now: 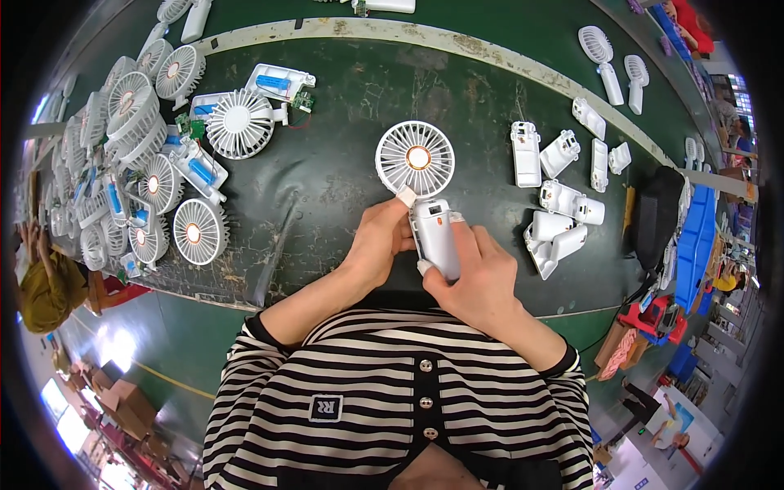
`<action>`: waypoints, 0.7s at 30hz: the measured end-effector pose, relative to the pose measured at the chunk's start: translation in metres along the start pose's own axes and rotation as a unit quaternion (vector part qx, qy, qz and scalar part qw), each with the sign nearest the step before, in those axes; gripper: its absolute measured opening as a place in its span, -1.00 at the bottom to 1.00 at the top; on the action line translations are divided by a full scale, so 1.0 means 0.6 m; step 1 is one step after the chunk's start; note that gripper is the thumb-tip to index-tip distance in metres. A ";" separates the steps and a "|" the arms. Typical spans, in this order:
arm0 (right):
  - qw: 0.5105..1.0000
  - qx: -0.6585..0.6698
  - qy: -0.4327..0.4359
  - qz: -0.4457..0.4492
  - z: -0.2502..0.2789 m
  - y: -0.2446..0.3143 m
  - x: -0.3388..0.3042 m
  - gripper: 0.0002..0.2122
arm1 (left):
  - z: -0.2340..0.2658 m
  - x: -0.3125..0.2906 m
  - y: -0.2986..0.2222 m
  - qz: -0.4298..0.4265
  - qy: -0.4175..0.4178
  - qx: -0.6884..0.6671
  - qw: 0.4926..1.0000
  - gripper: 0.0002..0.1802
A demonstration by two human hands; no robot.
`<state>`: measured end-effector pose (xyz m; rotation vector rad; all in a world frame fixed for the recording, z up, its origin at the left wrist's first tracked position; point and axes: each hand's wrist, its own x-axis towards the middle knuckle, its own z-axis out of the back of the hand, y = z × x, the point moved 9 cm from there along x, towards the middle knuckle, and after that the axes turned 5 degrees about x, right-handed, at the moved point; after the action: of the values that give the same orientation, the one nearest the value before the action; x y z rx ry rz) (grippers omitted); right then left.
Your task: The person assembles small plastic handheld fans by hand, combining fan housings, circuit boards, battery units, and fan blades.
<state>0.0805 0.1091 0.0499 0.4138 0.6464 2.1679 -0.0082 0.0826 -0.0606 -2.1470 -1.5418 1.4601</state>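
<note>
A white handheld fan [438, 237] lies between my hands near the front of the dark green table, its round grille at the far end and its handle toward me. My left hand [376, 241] is closed on the fan from the left, with a white-wrapped thumb or finger tip at the neck below the grille. My right hand [480, 265] grips the handle from the right, its fingers along the edge and a white-covered tip on the near end. A small orange button shows on the handle. The handle's underside is hidden.
To the left is a heap of white fans [135, 106], some with blue batteries and green circuit boards exposed. A fan head with an open handle [239, 124] lies beside it. Several white handle shells [526, 155] lie on the right, near a black bag [658, 214] at the edge.
</note>
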 end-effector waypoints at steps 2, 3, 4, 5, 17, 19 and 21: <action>1.000 -0.008 0.004 0.006 -0.007 0.002 0.001 -0.52 | 0.001 -0.001 0.000 -0.002 -0.005 0.000 1.000 -0.59; 1.000 -0.008 0.004 0.007 -0.010 0.002 0.002 -0.52 | 0.001 0.001 0.002 0.000 -0.001 -0.004 1.000 -0.58; 1.000 -0.009 0.003 0.008 -0.011 0.002 0.002 -0.52 | 0.001 0.001 0.003 0.002 0.002 -0.008 1.000 -0.58; 1.000 -0.011 0.002 0.009 -0.012 0.002 0.002 -0.52 | 0.000 0.002 0.003 0.002 0.002 -0.009 1.000 -0.58; 0.995 -0.073 -0.020 0.071 -0.023 0.011 0.000 -0.55 | -0.006 0.003 0.001 -0.005 -0.012 0.068 0.998 -0.74; 0.993 -0.083 -0.029 0.078 -0.023 0.011 0.002 -0.55 | -0.005 0.006 0.000 -0.006 -0.016 0.086 0.996 -0.74; 0.991 -0.092 -0.039 0.084 -0.021 0.012 0.002 -0.55 | -0.005 0.007 0.000 -0.001 -0.021 0.086 0.996 -0.74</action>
<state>0.0691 0.1020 0.0440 0.4647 0.3755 2.3353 -0.0059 0.0871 -0.0615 -2.0306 -1.3743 1.5827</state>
